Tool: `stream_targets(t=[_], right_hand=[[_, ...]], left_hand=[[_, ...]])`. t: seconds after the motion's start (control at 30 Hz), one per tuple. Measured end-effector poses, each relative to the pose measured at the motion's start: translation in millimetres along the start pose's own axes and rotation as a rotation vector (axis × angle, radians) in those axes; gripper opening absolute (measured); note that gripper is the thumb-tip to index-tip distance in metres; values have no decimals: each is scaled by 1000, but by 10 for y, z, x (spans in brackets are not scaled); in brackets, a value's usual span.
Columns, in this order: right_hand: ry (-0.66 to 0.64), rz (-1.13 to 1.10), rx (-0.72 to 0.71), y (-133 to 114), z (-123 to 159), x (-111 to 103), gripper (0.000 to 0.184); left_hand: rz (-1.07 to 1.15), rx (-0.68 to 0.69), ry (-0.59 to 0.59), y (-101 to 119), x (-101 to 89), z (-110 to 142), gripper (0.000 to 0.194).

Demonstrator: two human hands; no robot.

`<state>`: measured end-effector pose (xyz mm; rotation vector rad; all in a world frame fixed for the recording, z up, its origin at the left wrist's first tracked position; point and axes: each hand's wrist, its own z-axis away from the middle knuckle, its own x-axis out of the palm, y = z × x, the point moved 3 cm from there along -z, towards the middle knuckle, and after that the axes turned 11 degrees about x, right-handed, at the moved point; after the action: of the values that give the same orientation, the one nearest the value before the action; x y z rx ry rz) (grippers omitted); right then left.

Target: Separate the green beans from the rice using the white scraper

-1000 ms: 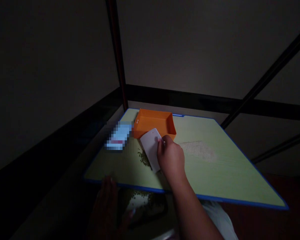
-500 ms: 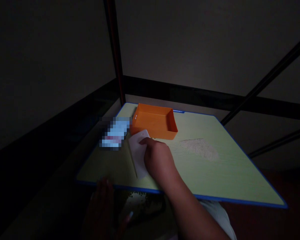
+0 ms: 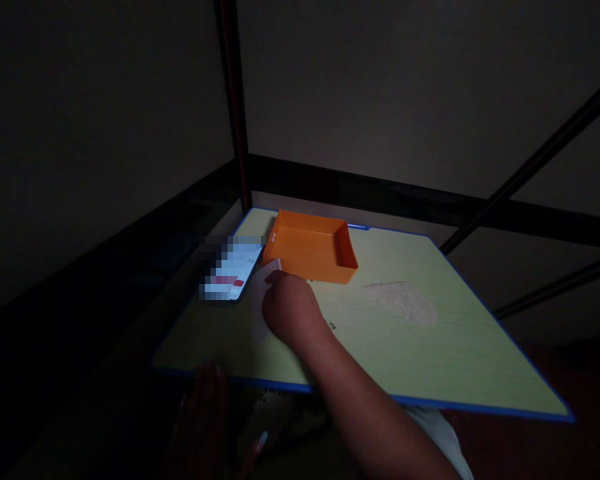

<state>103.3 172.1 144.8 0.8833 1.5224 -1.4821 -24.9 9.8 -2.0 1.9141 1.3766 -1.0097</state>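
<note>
Right hand (image 3: 291, 310): fingers curled, clamped on a thin, flat, pale rectangular card, looks like plastic (image 3: 260, 300). Card is greyish-white, long and narrow, blurred; its near end is faint against the board, and the hand covers its right side. It's over the left part of the pale green board with blue edging (image 3: 460, 360), far end at the near-left corner of the open orange rectangular box, likely plastic (image 3: 330, 271). Black-edged phone with lit pale screen (image 3: 245, 267), part pixelated, lies just left of the card. Small dark specks (image 3: 333, 326) right of the wrist. Grainy off-white patch (image 3: 403, 301) farther right, apart from box and hand. Left hand (image 3: 205, 407): at the board's near edge, fingers straight, thumb spread; too dark to tell what it touches.
</note>
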Motion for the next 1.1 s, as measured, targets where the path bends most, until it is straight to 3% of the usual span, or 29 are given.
stream_targets(t=[0.53, 0.8, 1.1], right_hand=[[55, -190, 95, 391, 194, -173, 34], [80, -401, 2, 621, 215, -267, 35], [-20, -410, -71, 346, 17, -27, 36]], left_hand=[[-60, 35, 6, 21, -25, -22, 77], [-74, 5, -4, 4, -22, -46, 75], [-79, 7, 16, 28, -51, -78, 73]])
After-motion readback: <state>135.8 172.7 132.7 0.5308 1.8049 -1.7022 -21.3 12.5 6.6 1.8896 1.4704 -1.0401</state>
